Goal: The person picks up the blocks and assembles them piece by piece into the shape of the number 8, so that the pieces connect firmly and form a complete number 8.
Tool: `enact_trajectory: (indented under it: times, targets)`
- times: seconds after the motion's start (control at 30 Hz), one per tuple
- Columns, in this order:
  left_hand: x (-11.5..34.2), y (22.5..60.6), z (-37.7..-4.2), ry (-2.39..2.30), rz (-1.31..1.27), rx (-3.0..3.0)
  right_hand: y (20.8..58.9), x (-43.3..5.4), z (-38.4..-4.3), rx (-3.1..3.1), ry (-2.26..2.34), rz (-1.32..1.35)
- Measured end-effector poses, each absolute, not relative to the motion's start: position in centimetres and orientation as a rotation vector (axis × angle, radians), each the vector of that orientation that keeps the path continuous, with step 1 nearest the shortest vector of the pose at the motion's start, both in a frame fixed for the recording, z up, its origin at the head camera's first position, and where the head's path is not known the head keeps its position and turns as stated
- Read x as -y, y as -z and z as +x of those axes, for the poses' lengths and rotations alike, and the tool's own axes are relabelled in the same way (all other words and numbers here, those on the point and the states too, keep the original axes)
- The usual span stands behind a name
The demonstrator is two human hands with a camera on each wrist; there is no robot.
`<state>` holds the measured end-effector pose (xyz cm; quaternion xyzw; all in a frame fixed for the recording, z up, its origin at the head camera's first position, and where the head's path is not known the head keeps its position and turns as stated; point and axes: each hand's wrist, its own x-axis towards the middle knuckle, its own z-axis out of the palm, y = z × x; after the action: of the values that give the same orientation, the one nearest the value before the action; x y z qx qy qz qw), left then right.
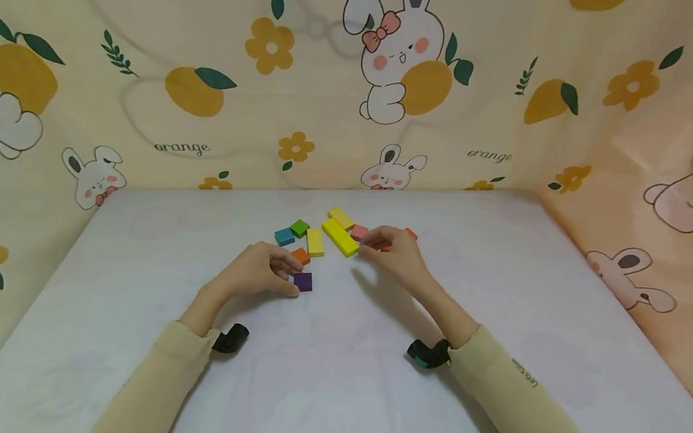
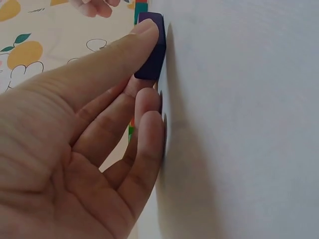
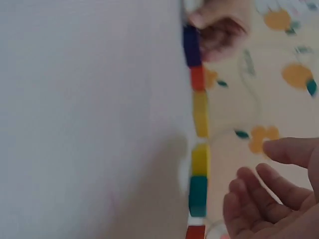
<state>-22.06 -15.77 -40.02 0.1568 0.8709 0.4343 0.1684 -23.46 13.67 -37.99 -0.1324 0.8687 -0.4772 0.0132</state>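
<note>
Thumb and fingers of my left hand [image 1: 263,269] pinch a small purple block [image 1: 303,281] down on the white tabletop. The left wrist view shows the thumb pressed against this block [image 2: 152,62], the other fingertips low by the surface. Just beyond it lies an orange block [image 1: 301,256]. My right hand [image 1: 397,252] hovers beside a long bright yellow block [image 1: 340,237], its fingers loosely bent and apart, holding nothing. A pink block [image 1: 359,232] peeks out by its fingertips. In the right wrist view, a teal block [image 3: 198,196] stands near that hand.
Behind the left hand lie a blue block [image 1: 285,237], a green block [image 1: 300,228] and a pale yellow block [image 1: 315,242]. Another pale yellow block [image 1: 341,218] touches the long one's far side. A patterned cloth [image 1: 324,107] rises behind the white tabletop [image 1: 323,376].
</note>
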Motion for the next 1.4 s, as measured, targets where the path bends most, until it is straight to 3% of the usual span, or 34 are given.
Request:
enact_trajectory:
  times: [0.83,1.4]
  targets:
    - [15.1,39.5,-21.9,-1.212,0.358,-2.480,40.4,-10.5,-24.4,-2.592,1.728,-0.015]
    - [15.1,39.7,-21.8,-1.234,0.342,-2.479,41.2,-10.1,-24.6,-2.686,1.684,0.053]
